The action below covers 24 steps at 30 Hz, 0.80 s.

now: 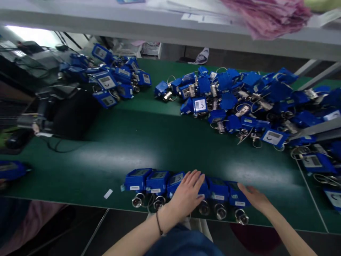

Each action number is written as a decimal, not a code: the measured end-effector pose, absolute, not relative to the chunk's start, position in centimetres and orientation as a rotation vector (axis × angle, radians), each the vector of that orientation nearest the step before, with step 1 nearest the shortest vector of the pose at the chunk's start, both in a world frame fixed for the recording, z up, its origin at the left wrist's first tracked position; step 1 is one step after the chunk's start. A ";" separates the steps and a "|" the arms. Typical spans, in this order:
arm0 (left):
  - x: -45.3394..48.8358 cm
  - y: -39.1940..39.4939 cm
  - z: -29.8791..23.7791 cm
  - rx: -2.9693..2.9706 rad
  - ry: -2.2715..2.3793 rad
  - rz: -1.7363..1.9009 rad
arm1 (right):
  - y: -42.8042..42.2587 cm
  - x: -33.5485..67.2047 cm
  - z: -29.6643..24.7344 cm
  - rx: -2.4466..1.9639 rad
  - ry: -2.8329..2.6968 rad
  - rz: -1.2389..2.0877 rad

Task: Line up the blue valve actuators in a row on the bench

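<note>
A row of several blue box-shaped devices with metal fittings lies along the near edge of the green table. My left hand rests flat on the middle of the row, fingers stretched out. Against the right end of the row lies my right hand, palm down, fingers extended, touching the last blue device. Neither hand grips anything.
A large heap of the same blue devices with wires fills the right and back of the table. A smaller heap lies at the back left beside dark equipment. A shelf runs overhead. A white label lies near the front edge.
</note>
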<state>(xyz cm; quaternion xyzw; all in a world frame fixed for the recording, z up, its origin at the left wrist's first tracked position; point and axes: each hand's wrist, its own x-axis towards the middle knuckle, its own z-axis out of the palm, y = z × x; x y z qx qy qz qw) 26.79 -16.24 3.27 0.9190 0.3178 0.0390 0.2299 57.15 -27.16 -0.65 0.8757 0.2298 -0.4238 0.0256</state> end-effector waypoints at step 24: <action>8.7 -16.4 -1.4 2.279 1.880 0.091 | -22.0 36.6 -1.3 1.999 2.233 -0.229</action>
